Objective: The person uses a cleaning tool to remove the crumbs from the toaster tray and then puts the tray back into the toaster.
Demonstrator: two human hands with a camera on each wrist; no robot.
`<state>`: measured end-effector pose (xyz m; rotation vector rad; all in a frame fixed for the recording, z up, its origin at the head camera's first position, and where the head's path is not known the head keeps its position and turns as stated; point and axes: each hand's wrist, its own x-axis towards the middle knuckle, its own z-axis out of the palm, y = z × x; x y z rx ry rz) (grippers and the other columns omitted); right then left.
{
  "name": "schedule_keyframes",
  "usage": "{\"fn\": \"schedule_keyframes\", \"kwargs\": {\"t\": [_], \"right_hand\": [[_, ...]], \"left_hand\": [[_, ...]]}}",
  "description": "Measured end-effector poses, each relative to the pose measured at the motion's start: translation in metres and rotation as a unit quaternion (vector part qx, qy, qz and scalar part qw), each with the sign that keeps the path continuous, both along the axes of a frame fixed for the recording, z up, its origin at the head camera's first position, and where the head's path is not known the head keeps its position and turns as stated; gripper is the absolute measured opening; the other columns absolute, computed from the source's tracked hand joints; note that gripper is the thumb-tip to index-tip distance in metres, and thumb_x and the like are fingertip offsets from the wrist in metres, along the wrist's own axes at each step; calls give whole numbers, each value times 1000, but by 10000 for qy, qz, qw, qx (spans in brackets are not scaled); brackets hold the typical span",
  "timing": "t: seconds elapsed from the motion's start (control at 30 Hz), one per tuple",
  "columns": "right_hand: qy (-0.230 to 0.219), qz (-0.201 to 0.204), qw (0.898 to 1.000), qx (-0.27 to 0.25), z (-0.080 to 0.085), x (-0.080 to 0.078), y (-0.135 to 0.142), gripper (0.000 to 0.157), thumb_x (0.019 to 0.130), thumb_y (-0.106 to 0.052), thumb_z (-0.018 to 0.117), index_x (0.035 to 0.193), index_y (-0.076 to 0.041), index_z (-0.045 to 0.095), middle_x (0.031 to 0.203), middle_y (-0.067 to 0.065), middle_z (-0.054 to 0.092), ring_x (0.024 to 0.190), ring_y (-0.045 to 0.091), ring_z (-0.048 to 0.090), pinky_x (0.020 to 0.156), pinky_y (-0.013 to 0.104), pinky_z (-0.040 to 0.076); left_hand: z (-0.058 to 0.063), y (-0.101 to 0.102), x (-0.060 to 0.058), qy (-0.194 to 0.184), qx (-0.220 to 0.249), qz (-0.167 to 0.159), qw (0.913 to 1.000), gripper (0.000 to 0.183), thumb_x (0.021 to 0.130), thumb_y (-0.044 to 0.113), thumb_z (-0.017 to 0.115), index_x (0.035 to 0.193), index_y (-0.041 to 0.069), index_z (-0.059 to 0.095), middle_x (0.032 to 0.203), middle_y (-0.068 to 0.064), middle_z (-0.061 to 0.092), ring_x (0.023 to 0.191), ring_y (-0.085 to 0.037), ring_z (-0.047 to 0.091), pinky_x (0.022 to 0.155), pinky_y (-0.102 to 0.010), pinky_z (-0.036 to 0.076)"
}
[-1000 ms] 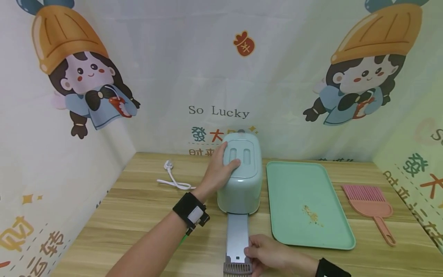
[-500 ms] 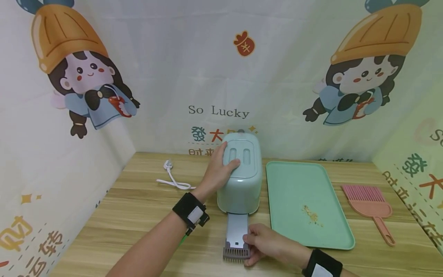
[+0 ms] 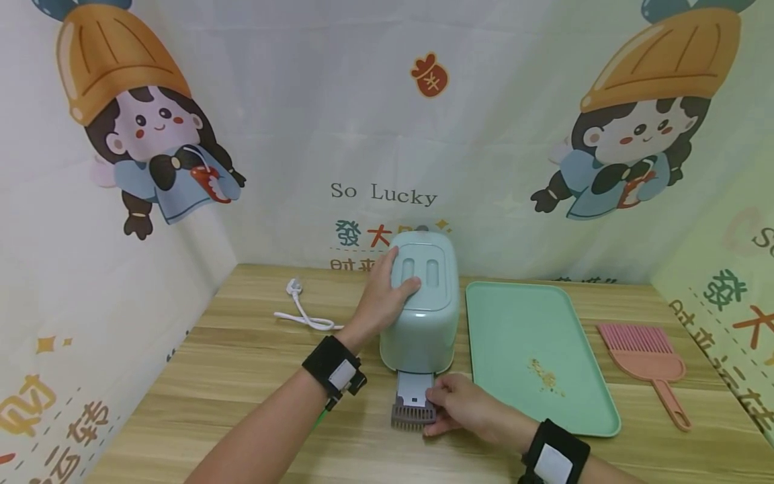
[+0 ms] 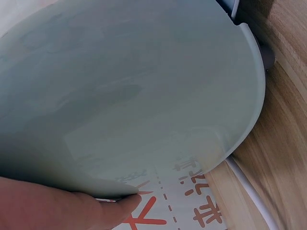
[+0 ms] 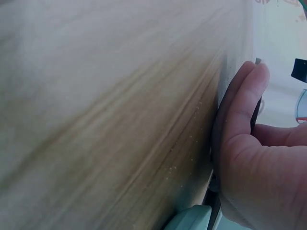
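Observation:
A pale green toaster (image 3: 417,336) with a lid on top stands at the middle of the table. My left hand (image 3: 383,292) holds it at its upper left, thumb on the lid and the other fingers along the side. In the left wrist view, a finger (image 4: 115,211) runs along the toaster wall (image 4: 144,96). From the toaster's near end sticks out a metal crumb tray (image 3: 414,386) with a grey ribbed front, its far part hidden inside. My right hand (image 3: 462,407) pinches this front at its right side. The right wrist view shows the right hand (image 5: 259,158) low over the table.
A green serving tray (image 3: 514,323) with a small heap of crumbs (image 3: 544,376) lies right of the toaster. Farther right is a pink brush (image 3: 650,363). The toaster's white cord and plug (image 3: 295,289) lie at the left. A printed cloth (image 3: 290,121) hangs behind.
My right hand has moved away from me with the crumb tray, which has slid farther into the toaster, so less of it shows. The left hand and the toaster have stayed in place.

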<state>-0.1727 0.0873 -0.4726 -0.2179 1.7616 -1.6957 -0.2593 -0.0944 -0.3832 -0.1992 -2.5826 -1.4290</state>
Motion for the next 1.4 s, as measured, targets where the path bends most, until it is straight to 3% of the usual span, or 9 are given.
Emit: {"fn": "schedule_keyframes", "kwargs": {"t": [0.7,0.97,1.23,1.4], "right_hand": [[-170,-381,9973,-601,3,-8,-2,25,95,1,49,112,19,44,111,25,49,94,25,61,85,35,52],[-190,-415,9971,-616,2,-5,-1,31,89,7,54,114,19,39,108,26,51,90,26,63,84,35,52],[-315,-888,9938,-586,3,-6,-3,38,89,7,56,118,18,34,112,27,43,91,28,63,84,34,51],[-298,-1026,9930,-505,2,-9,-3,35,89,6,56,115,17,36,109,27,47,91,26,64,84,32,52]], "left_hand": [[0,-1,0,63,33,-16,10000,71,93,33,57,151,14,20,153,-7,21,134,-24,25,107,-52,25],[1,0,1,46,30,-57,10000,72,93,33,57,151,14,19,154,-7,20,135,-23,25,108,-51,25],[1,0,0,68,9,-44,10000,71,93,32,57,151,13,20,153,-8,20,134,-23,25,108,-50,25],[0,0,0,38,1,-43,10000,71,94,33,57,151,14,19,153,-8,19,134,-23,25,108,-50,24]]}}
